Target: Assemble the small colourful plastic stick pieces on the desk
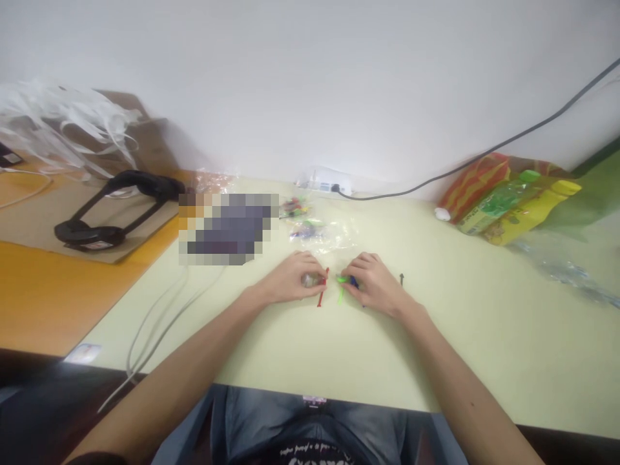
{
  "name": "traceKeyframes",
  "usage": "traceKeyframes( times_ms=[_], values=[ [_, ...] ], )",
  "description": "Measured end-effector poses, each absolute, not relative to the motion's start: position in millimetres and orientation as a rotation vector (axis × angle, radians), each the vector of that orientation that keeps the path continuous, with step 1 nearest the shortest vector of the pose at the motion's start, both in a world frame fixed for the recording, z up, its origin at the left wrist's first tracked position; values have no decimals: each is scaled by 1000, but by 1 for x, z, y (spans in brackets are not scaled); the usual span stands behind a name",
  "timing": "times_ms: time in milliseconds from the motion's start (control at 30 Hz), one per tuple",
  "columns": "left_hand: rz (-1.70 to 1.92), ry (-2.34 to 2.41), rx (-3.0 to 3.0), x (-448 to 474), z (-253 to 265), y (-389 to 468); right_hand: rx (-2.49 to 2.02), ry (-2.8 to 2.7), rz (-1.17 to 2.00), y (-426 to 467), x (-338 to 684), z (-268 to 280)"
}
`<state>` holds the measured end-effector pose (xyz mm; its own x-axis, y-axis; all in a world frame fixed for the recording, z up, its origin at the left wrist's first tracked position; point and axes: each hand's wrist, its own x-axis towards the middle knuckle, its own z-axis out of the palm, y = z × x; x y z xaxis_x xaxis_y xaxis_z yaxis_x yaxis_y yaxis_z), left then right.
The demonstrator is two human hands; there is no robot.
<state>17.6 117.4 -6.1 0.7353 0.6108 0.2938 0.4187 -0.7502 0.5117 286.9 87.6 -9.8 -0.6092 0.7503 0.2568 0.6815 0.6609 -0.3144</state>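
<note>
Just above the table, my left hand (298, 278) is closed, its thumb and fingertips at a thin red plastic piece (320, 299) with small knobs at its ends. Something pale or clear shows inside its curl, too small to name. Facing it, my right hand (372, 282) pinches a thin bright green plastic piece (341, 296). A dark blue piece (354, 282) shows under the right fingers, partly hidden. To the right of that hand lies a small black piece (402, 279) of similar shape.
Behind my hands lie clear plastic bags (322, 236) with colourful small parts. A blurred-out dark object (232, 226) and grey cables (157, 329) are at left, near a black frame-like device (116, 213). Snack packages (523, 206) stand right. A power strip (324, 181) sits against the wall.
</note>
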Motion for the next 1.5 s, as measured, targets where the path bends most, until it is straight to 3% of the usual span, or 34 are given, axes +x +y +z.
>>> traceKeyframes(
  times_ms=[1500],
  values=[
    [763, 799, 2497, 24, 1, 113, -1102, -2473, 292, 88, 285, -9]
  ],
)
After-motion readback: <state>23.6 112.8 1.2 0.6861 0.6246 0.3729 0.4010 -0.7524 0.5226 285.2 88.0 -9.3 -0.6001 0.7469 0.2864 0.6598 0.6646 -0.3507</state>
